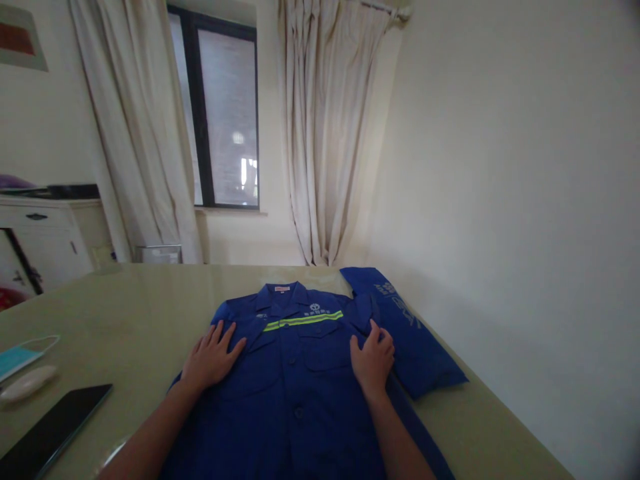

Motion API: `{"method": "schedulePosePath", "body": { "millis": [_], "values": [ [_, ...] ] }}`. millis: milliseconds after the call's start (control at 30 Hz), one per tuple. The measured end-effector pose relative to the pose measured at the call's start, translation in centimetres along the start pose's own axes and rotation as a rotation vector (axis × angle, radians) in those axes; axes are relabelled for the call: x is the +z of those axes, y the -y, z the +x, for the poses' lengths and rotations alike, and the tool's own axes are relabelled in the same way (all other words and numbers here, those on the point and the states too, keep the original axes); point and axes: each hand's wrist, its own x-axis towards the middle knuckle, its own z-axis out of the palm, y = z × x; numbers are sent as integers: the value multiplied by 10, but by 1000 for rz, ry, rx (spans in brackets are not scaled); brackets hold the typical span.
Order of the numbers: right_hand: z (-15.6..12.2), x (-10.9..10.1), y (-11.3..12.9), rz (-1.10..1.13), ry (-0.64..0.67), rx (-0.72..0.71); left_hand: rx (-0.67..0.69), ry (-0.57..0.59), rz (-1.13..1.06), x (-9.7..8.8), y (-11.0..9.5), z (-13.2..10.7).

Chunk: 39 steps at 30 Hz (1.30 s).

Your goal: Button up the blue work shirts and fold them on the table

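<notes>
A dark blue work jacket (280, 393) lies front side up on the table, its collar toward the window and a yellow-and-grey reflective stripe across the chest. My left hand (213, 357) rests on the jacket's left edge near the shoulder, fingers spread flat on the cloth. At the right edge, by the sleeve, is my right hand (373, 360), its fingers bent and touching the fabric; whether cloth is pinched between them I cannot make out. The jacket's lower end runs out of view.
Beside the jacket on the right lies a blue printed bag (425, 357), close to the wall. On the left of the pale green table (135, 313) are a black phone (57, 427), a whitish oval object (30, 385) and a face mask (17, 361).
</notes>
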Motion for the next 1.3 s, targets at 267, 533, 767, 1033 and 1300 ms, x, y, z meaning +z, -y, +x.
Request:
{"method": "schedulePosePath", "body": {
  "millis": [267,533,767,1033,1300],
  "values": [
    [20,-2,-23,207,186,12,-95,33,209,5,-44,0],
    [56,17,-5,654,182,124,-12,19,218,17,-44,8],
    [37,25,58,279,255,-559,35,25,175,10,-24,24],
    [33,44,48,24,398,-695,30,7,154,12,-27,24],
    [37,16,19,231,764,-779,51,15,132,15,-19,31]
  ]
}}
